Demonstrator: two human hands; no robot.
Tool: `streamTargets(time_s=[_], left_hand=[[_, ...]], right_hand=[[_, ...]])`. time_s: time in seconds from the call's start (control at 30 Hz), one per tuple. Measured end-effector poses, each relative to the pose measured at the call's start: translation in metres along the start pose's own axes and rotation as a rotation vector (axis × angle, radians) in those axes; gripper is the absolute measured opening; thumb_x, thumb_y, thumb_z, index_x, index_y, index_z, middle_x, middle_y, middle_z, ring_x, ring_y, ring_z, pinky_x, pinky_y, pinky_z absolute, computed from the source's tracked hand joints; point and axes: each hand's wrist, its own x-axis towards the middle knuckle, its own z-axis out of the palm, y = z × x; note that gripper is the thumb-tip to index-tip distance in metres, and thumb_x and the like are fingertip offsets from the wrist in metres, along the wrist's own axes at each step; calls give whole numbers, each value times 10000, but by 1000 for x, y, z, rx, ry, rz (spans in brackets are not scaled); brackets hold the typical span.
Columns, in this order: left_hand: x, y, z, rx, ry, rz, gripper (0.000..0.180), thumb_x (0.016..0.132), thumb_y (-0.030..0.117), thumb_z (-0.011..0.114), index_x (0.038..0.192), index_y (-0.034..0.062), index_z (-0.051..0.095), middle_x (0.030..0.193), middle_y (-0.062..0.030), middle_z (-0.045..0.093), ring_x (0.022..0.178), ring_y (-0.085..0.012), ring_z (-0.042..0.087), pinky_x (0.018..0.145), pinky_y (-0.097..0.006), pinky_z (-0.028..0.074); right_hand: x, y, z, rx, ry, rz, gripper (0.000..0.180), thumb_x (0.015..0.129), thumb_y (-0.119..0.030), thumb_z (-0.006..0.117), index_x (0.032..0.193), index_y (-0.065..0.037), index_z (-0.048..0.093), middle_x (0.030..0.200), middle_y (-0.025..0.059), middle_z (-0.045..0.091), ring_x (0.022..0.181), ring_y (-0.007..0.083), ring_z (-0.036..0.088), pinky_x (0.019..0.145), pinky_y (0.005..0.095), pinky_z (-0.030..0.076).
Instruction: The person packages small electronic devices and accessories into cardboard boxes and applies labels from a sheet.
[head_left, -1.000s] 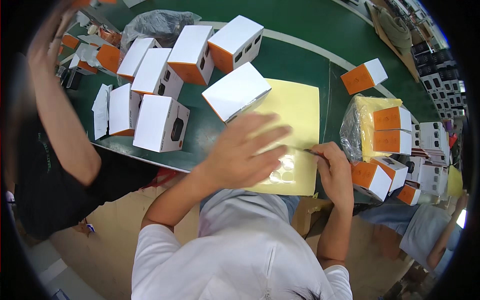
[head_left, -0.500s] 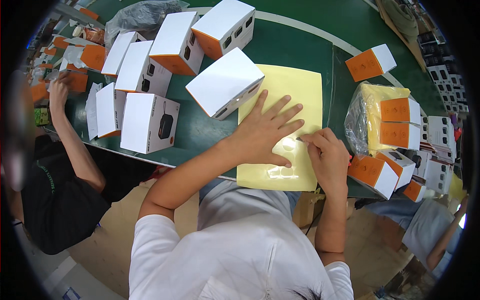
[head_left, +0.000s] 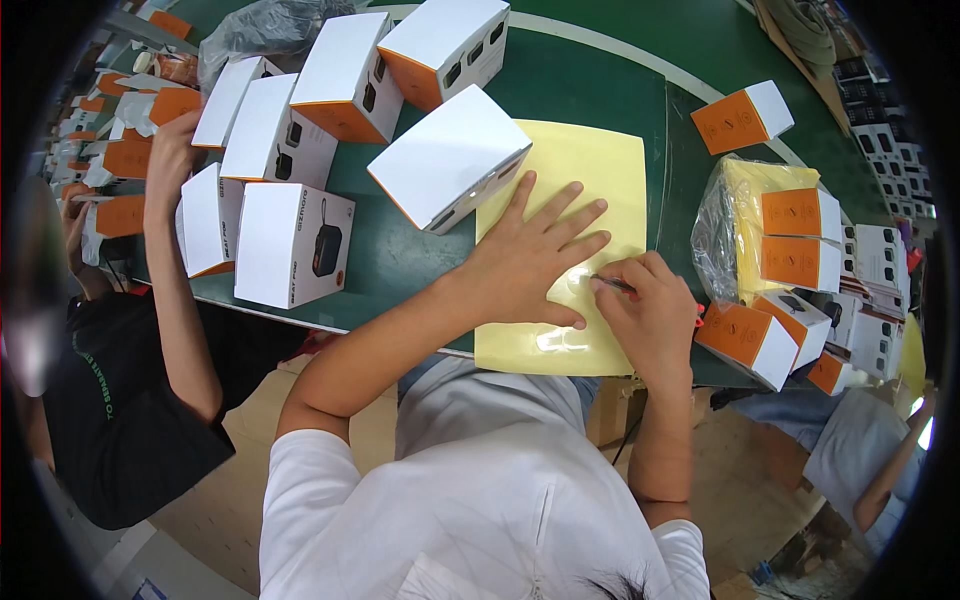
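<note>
A yellow sheet point(head_left: 600, 220) with glossy, clear round patches lies on the green table in front of me. My left hand point(head_left: 535, 250) rests flat on it, fingers spread, holding nothing. Over the sheet's right part, my right hand point(head_left: 645, 305) pinches a slim, dark, pointed tool point(head_left: 618, 284). Its tip is at the sheet, close to the left hand; the fingers hide the rest, so its exact kind is unclear. A white and orange box point(head_left: 450, 155) sits tilted against the sheet's upper left edge, just beyond my left fingertips.
Several white and orange boxes point(head_left: 290, 245) stand at the left. At the right, a plastic-wrapped yellow stack point(head_left: 745, 215) has small boxes point(head_left: 790, 212) around it. One box point(head_left: 740, 118) lies farther back. A co-worker's arm point(head_left: 175, 250) reaches in at the far left.
My right fingers have shifted slightly, and more of the slim tool shows. My left hand stays flat on the sheet. The co-worker's arm has moved right, toward the left boxes.
</note>
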Motion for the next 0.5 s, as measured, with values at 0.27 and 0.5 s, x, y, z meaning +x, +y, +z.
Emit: streamTargets(time_s=[0.27,0.5], left_hand=[[1,0,0,18,0,3,1005,746,733,730,1529,153,487,1673,-104,316,1575,-341,205,1226,-702,69],[-5,16,-17,80,105,-11,826,795,571,798,1450,128,557,1641,-129,368,1549,-354,274,1234,-599,210]], right_hand=[[-1,-2,4,-91,78,23,113,790,-200,814,852,-139,741,845,17,664,716,226,627,675,369,394],[-15,-6,-20,229,236,45,117,794,-109,815,860,-74,726,816,41,633,674,188,589,679,313,429]])
